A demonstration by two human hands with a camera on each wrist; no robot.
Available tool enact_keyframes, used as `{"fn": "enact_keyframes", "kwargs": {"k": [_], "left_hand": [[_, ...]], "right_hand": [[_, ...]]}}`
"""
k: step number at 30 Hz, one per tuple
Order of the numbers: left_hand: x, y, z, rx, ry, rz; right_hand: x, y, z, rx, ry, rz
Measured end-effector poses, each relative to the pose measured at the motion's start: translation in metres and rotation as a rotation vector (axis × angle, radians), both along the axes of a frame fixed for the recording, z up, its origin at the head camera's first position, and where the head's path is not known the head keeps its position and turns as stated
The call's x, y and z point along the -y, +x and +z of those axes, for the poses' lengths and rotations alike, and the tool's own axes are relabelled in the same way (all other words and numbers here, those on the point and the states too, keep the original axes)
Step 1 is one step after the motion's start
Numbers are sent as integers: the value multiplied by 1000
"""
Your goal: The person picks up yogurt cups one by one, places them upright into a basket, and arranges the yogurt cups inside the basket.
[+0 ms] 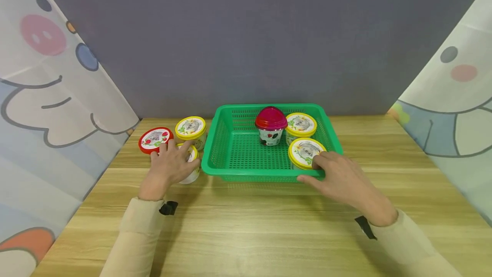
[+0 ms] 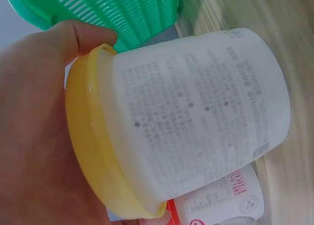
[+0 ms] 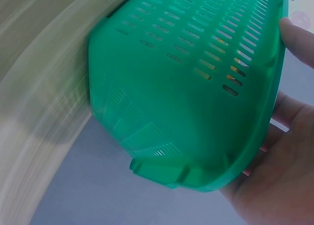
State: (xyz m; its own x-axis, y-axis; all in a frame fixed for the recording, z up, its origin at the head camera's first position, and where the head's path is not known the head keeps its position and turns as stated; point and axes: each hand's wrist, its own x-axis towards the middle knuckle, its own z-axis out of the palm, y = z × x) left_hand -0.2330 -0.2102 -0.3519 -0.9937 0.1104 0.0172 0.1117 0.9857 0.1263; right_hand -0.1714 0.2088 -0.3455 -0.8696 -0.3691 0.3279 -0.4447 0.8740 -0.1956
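The left hand (image 1: 167, 166) grips a white tub with a yellow lid (image 2: 196, 117) by that lid, just left of the green perforated plastic basket (image 1: 250, 173); a red-lidded tub (image 1: 153, 137) and another yellow-lidded tub (image 1: 191, 127) crowd it. The basket's near rim stands between the right palm and a flower-printed tub (image 1: 305, 152) inside — whether the right hand (image 1: 342, 178) pinches it, I cannot tell. Dense print on the left tub is too blurred to read.

wood-grain table (image 1: 246, 234) | grey backdrop (image 1: 238, 42) behind | cartoon cloths (image 1: 27, 119) both sides
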Motion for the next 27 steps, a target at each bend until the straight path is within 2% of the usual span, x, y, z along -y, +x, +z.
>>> {"fn": "enact_keyframes", "kwargs": {"k": [9, 14, 22, 27], "left_hand": [[1, -4, -4, -17, -24, -38], [1, -4, -1, -20, -36, -69], [7, -1, 11, -22, 29, -87], [7, -1, 20, -41, 16, -106]], "right_hand": [[0, 0, 2, 13, 2, 2], [0, 0, 2, 19, 2, 2], [0, 0, 1, 21, 1, 4], [0, 0, 1, 24, 2, 0]]}}
